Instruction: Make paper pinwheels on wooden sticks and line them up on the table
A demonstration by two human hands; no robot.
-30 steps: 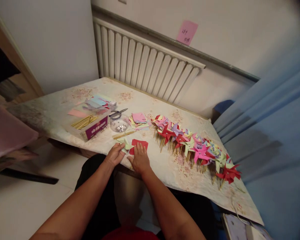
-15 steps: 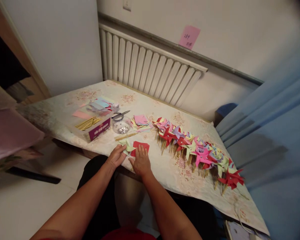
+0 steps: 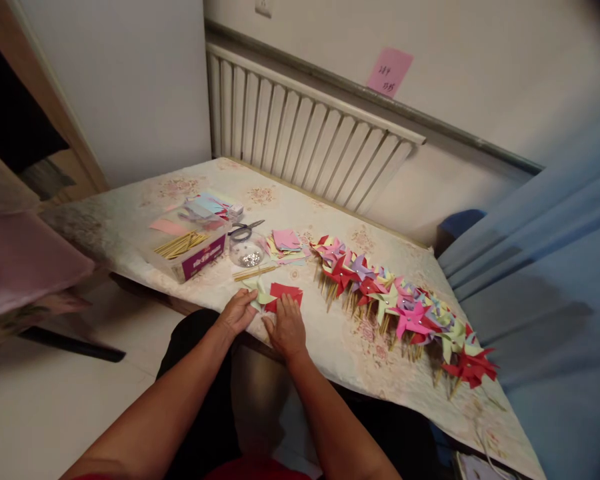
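Note:
Near the front edge of the table (image 3: 130,220), my left hand (image 3: 239,311) pinches a pale green folded paper piece (image 3: 259,291) that looks like a pinwheel top. My right hand (image 3: 287,326) lies over a red paper square (image 3: 285,294), its fingers pressing and lifting the sheet's near edge. The two papers touch each other between my hands. A few wooden sticks (image 3: 254,272) lie just beyond them.
A long row of finished paper pinwheels (image 3: 395,300) runs to the right. A box of sticks (image 3: 190,248), a clear tub of pins (image 3: 246,252), scissors (image 3: 245,230) and stacked coloured squares (image 3: 285,241) sit behind. A radiator (image 3: 300,133) lines the wall.
The view has shifted slightly. The red sheet's corners have lifted a little under my right hand; my left hand keeps hold of the green piece.

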